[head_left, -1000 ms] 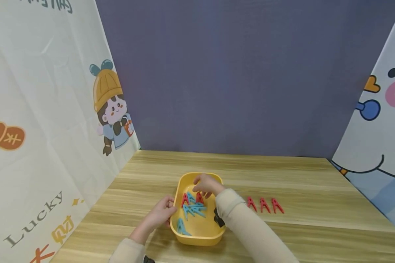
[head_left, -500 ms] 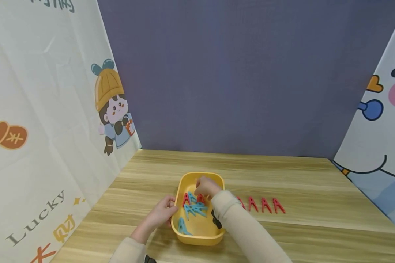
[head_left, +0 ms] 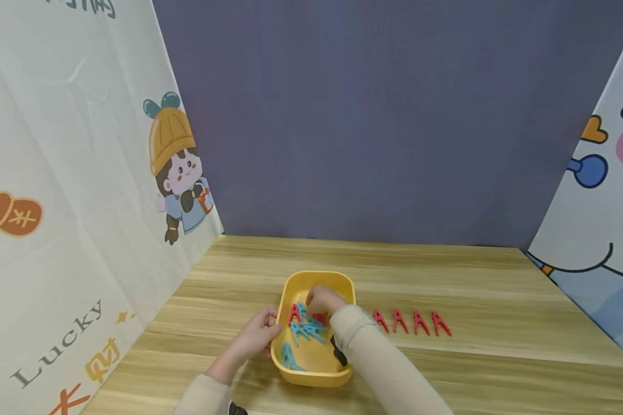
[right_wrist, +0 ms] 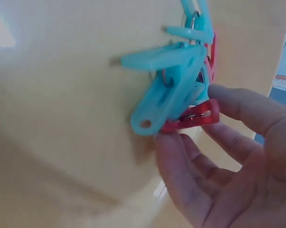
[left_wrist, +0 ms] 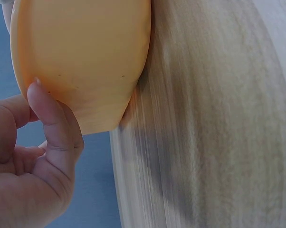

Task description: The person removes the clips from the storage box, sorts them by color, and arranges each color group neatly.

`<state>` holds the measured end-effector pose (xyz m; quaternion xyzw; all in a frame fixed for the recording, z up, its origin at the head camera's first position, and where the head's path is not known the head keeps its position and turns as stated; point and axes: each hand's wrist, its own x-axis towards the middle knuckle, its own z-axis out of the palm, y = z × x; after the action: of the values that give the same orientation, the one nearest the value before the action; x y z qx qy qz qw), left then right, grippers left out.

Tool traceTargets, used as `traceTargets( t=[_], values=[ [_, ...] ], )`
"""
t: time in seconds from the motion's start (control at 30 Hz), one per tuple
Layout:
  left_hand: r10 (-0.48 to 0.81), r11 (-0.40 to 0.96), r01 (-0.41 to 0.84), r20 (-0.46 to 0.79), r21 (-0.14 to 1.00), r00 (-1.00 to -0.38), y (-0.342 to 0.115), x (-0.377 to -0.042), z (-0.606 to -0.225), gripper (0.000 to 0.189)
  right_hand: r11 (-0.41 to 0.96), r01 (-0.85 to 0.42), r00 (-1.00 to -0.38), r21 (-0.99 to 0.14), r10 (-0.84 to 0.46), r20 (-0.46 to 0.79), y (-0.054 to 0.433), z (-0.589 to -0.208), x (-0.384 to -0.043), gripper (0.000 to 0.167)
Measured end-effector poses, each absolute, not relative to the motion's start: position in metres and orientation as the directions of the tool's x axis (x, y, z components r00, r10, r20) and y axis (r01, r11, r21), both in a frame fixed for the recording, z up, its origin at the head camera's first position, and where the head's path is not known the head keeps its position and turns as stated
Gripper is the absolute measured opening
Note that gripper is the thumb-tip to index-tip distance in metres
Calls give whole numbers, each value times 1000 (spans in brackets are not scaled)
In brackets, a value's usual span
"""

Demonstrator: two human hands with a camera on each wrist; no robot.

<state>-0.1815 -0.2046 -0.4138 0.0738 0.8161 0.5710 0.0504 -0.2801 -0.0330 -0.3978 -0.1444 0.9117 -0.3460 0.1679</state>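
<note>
My left hand (head_left: pixel 255 335) pinches the left rim of a yellow plastic tub (head_left: pixel 314 379), fingers against its outer wall in the left wrist view. Inside the tub, my right hand (head_left: pixel 326 301) reaches down among clothespins. In the right wrist view, its thumb and fingers pinch a red clothespin (right_wrist: pixel 196 118) lying against light blue clothespins (right_wrist: pixel 169 90). Another red clothespin (head_left: pixel 294 313) lies left of the right hand in the tub. A separate light blue clothespin (head_left: pixel 288 357) rests near the tub's front left corner.
Several red clothespins (head_left: pixel 419 323) lie in a row on the wooden table (head_left: pixel 477 288), right of the tub. The right forearm crosses over the tub's right rim. A dark curtain (head_left: pixel 363 127) stands behind the table, with printed white cloths (head_left: pixel 83 173) at both sides.
My right hand has lowered into the tub and its fingers have drawn together on the red clothespin. The forearm shifted left, uncovering more of the row. My left hand stays on the rim.
</note>
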Motion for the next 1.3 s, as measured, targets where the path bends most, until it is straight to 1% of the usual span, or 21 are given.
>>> traceTargets(
  t=[0.17, 0.33, 0.47, 0.73, 1.0, 1.17, 1.3],
  values=[
    [179, 336, 66, 5, 940, -984, -204, -182, -413, 28, 665, -103, -874, -740, -416, -252, -34, -397, -277, 17],
    [182, 322, 74, 15, 944, -983, -203, -180, -411, 27, 587, -56, -831, -807, -476, -289, -34, -397, -279, 29],
    [187, 328, 79, 18, 941, -982, -203, -180, -411, 27, 530, -17, -822, -848, -490, -289, -36, -394, -279, 32],
    [180, 333, 76, 15, 940, -983, -203, -181, -412, 27, 485, -47, -817, -873, -522, -246, -37, -383, -278, 30],
    [183, 333, 65, 3, 941, -983, -203, -180, -412, 27, 409, -69, -803, -910, -565, -192, -30, -371, -280, 27],
    [190, 340, 61, -5, 938, -982, -204, -181, -411, 28, 351, -93, -797, -932, -587, -141, -24, -355, -277, 31],
    [196, 343, 66, -3, 937, -981, -204, -181, -412, 27, 280, -97, -773, -955, -626, -105, -16, -345, -275, 35]
  ],
)
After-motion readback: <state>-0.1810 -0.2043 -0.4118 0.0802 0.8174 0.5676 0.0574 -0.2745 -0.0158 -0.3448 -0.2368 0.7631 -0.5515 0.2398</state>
